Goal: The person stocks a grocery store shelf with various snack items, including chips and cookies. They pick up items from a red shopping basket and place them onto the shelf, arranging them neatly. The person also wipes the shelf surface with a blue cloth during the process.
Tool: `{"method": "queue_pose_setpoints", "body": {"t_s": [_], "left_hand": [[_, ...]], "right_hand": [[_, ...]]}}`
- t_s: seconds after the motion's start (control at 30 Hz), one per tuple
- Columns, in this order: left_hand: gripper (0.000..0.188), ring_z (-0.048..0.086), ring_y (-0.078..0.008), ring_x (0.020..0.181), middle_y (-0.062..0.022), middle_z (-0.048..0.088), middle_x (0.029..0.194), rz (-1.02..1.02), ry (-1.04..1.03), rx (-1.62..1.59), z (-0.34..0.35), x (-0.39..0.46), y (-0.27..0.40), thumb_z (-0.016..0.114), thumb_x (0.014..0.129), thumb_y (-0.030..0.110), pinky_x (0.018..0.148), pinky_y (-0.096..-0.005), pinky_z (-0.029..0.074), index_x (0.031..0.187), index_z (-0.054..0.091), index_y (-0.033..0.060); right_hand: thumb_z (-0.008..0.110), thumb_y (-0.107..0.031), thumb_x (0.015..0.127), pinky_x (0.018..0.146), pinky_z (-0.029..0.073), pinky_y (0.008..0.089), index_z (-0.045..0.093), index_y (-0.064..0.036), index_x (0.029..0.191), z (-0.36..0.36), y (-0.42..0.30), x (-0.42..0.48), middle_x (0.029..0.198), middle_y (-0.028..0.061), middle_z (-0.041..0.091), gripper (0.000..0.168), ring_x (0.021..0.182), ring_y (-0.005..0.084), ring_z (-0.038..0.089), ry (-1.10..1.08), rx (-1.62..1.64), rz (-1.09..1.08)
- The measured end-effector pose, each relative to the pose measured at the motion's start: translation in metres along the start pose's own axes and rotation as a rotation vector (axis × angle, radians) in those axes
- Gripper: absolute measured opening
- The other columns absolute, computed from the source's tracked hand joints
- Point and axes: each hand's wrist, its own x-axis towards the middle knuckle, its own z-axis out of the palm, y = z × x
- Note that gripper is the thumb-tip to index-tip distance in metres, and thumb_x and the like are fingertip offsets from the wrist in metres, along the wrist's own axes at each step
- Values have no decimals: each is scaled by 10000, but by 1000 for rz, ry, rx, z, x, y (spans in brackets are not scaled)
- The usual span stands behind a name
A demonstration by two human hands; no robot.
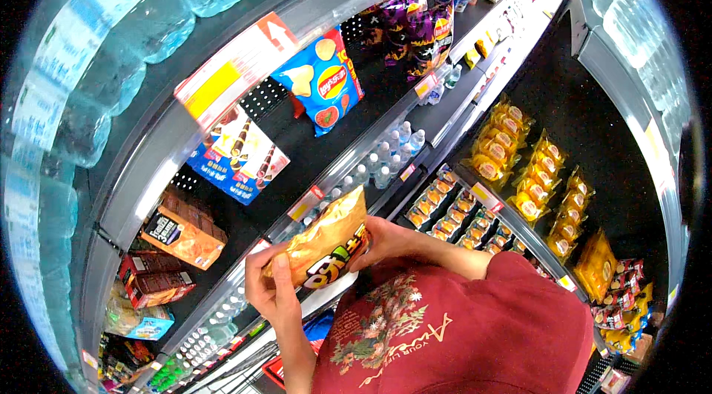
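A golden snack bag with dark and green lettering is held between both hands in front of the red shirt. My left hand grips one end, its thumb lying over the foil. At the other end, my right hand holds the bag's edge, with some fingers hidden behind it. Beyond the bag, a blue Lay's chip bag stands on a dark shelf. A blue and white box of rolled wafers is nearer the left side of that shelf.
Purple chip bags stand farther along the shelf. Water bottles fill a lower shelf, beyond a clear shelf edge with price tags. Yellow-wrapped cakes line the right shelf. A shopping cart shows below. A large price sign juts from the upper shelf.
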Motion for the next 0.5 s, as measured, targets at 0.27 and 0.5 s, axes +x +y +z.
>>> {"method": "queue_pose_setpoints", "body": {"t_s": [0.27,0.5], "left_hand": [[904,563,-255,1229,-165,532,1383,-45,-439,127,60,56,-25,878,711,136,985,-387,489,1459,379,37],[573,590,-334,1042,-197,579,1141,60,-390,171,130,97,-76,812,798,160,882,-418,489,1257,512,-8]], "right_hand": [[898,-59,700,1031,479,345,488,-45,1372,-85,-13,7,1311,38,615,788,1179,148,573,218,-8,-90],[922,-174,700,1038,457,345,450,-25,1383,-141,-61,36,1318,47,586,843,1201,155,544,358,-98,-109]]}}
